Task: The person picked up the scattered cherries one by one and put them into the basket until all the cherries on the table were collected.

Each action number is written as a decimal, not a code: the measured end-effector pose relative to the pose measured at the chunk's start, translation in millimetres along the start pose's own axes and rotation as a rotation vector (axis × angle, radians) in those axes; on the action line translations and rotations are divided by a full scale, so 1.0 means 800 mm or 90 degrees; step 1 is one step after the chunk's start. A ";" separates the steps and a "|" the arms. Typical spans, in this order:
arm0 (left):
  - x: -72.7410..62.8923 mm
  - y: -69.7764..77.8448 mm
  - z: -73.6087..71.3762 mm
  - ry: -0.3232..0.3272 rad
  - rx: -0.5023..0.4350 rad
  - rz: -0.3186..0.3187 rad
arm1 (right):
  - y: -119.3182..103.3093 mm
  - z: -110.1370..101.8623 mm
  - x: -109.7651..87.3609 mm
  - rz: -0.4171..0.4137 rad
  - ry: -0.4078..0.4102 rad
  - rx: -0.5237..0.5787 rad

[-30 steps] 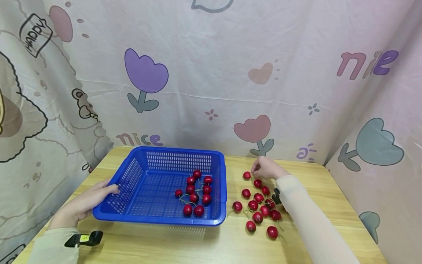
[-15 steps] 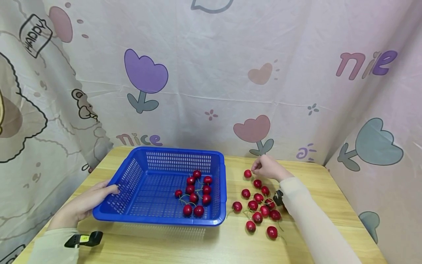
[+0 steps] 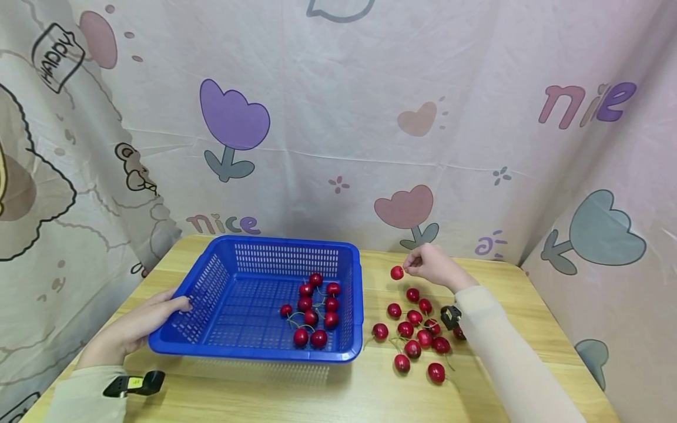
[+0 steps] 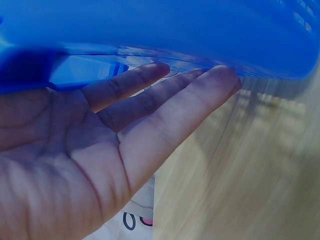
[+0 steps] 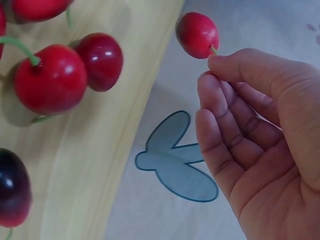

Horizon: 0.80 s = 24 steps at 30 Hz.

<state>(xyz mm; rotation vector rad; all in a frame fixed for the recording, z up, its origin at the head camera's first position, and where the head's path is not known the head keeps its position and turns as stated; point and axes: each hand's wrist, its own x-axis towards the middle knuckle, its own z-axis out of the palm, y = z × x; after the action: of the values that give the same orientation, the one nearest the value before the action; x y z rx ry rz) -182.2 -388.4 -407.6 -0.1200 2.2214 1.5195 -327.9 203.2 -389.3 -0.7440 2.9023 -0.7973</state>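
Note:
My right hand [image 3: 435, 267] pinches a red cherry [image 3: 397, 272] by its short green stem, between thumb and forefinger. In the right wrist view this cherry [image 5: 197, 35] hangs beyond the fingertips, with the other fingers curled in. My left hand [image 3: 138, 325] holds the left side of a blue plastic basket [image 3: 254, 355], thumb over the rim. From the left wrist, the fingers [image 4: 165, 120] reach up against the outside of the basket [image 4: 165, 25]; the thumb is hidden there. Several cherries [image 3: 311, 318] with stems lie in the basket's right half.
Loose cherries [image 3: 415, 317] lie in a group on the wooden table [image 3: 370, 399], right of the basket; one is partly behind the right sleeve [image 3: 508, 346]. A patterned cloth [image 3: 328, 117] hangs behind the table and at both sides.
My right hand has risen and drawn slightly back, lifting the pinched cherry away from the group. A cherry by the right wrist has come into sight. The left hand and basket stay put.

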 end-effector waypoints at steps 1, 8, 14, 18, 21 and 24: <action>0.000 0.000 0.000 0.003 0.004 -0.001 | -0.002 -0.001 0.000 -0.001 0.003 0.000; 0.001 0.001 0.000 0.010 0.013 -0.005 | -0.022 -0.007 0.000 -0.007 0.012 -0.003; 0.001 0.000 0.000 0.006 0.009 -0.005 | -0.043 -0.015 0.000 -0.030 0.015 -0.014; 0.000 0.001 0.000 0.007 0.011 -0.003 | -0.062 -0.021 0.001 -0.053 0.017 -0.019; -0.001 0.002 0.000 0.004 0.010 0.002 | -0.075 -0.023 0.003 -0.064 0.016 -0.021; -0.001 0.002 0.001 0.003 0.010 0.004 | -0.086 -0.024 0.005 -0.074 0.013 -0.020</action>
<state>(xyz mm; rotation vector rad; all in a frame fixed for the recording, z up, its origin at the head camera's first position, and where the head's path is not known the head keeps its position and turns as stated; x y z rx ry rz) -181.9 -387.3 -405.6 -0.1126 2.2383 1.5067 -304.5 158.6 -338.8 -0.9192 2.9183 -0.7763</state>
